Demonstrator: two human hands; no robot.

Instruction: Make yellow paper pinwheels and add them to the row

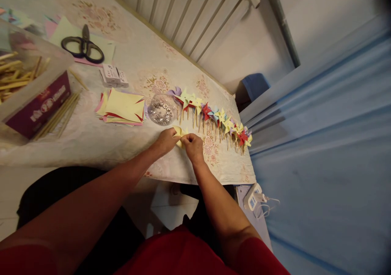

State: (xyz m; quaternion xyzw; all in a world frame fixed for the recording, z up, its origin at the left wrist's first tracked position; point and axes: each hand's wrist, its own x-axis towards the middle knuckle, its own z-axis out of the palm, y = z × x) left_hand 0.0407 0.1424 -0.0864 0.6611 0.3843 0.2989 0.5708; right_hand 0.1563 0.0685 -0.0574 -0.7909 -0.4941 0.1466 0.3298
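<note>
Between my hands, just above the near part of the table, is a yellow paper pinwheel (178, 132) with its blades folded inward. My left hand (166, 141) grips it from the left side. On the right, the fingers of my right hand (193, 145) are pinched at its middle; whether a pin is in them is too small to see. Right behind my hands stands a clear round dish (161, 111) of small metal pins. Left of that dish lies a stack of cut paper squares (124, 106), yellow on top, with slits at the corners.
Finished pinwheels (220, 118) on sticks lie in a row along the right. Scissors (83, 47) rest on paper at the back left, near small white boxes (113, 76). A clear bin (18, 116) of sticks stands far left, and a blue curtain (320, 144) hangs at right.
</note>
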